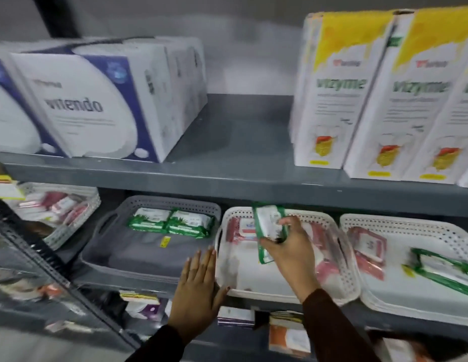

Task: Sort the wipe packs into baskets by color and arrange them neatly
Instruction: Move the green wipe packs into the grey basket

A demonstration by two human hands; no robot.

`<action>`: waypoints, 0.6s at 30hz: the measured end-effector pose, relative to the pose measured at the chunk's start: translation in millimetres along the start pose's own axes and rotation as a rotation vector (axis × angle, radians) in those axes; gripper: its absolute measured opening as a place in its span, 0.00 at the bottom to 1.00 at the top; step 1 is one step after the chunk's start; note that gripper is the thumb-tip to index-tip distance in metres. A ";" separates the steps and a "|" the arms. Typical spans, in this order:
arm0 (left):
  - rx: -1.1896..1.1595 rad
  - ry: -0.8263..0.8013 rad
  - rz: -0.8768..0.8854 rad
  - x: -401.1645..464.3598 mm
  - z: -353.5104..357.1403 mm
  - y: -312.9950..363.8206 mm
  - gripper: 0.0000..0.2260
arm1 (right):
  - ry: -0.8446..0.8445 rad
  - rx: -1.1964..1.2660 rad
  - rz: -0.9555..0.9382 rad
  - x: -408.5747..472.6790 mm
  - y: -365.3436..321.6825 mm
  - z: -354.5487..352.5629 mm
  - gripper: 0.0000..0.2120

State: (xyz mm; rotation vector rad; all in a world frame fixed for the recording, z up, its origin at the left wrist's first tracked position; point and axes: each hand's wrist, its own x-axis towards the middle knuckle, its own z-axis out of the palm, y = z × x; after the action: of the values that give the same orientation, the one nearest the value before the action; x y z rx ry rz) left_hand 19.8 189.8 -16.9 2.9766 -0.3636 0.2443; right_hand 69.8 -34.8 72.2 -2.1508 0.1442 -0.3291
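Fingers [273, 240] of the right hand [287, 246] are being clenched around a green pack [268, 227], which is being held in the air above the back of the middle white basket [340, 259]; the left hand [199, 288] is being kept flat and released, grasping nothing, with its thumb side against that basket's front left corner, probably so the basket is being steadied or nudged. Working down from the biggest things: a grey shelf [227, 176] above is being occupied by large white boxes, and below it four baskets are being used for sorting. Red packs [234, 228] are being collected in the middle white basket, so the green pack is judged to be in the wrong place there and is likely being lifted out for the grey basket [139, 257] just to the left, where two green packs [170, 222] are already being lined up side by side along the back wall. A white basket on the right [436, 307] is being left mixed, red packs beside a long green pack [441, 270]. The held pack is being carried tilted nearly upright, its long axis running from top to bottom, its upper end leaning slightly left and its printed face towards the camera.
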 end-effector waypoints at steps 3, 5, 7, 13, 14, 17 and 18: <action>0.021 0.015 -0.037 -12.4 -12.8 -46.8 0.33 | -0.104 -0.058 -0.047 -11.2 -40.6 63.2 0.25; 0.032 0.034 -0.055 -21.2 -18.7 -76.2 0.32 | -0.168 -0.055 -0.077 -17.3 -65.4 103.3 0.26; 0.019 0.037 -0.080 -28.8 -22.6 -100.8 0.31 | -0.198 -0.083 -0.103 -21.6 -85.1 140.5 0.27; 0.028 0.024 -0.059 -34.1 -29.9 -140.2 0.29 | -0.301 -0.382 -0.070 -24.2 -94.8 218.9 0.27; 0.036 0.016 -0.050 -34.1 -28.8 -143.6 0.29 | -0.323 -0.448 -0.070 -25.9 -92.0 227.1 0.25; 0.047 0.002 -0.048 -33.1 -26.2 -146.2 0.29 | -0.370 -0.486 -0.054 -31.1 -86.9 239.1 0.20; 0.047 0.004 -0.050 -31.9 -26.4 -145.3 0.29 | -0.385 -0.472 -0.053 -31.1 -87.8 239.7 0.20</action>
State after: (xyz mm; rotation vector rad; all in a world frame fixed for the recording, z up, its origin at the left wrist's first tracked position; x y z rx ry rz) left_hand 21.6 340.8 -12.9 3.0260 -0.2868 0.2568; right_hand 107.3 212.0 10.2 -2.6430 -0.0642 0.1081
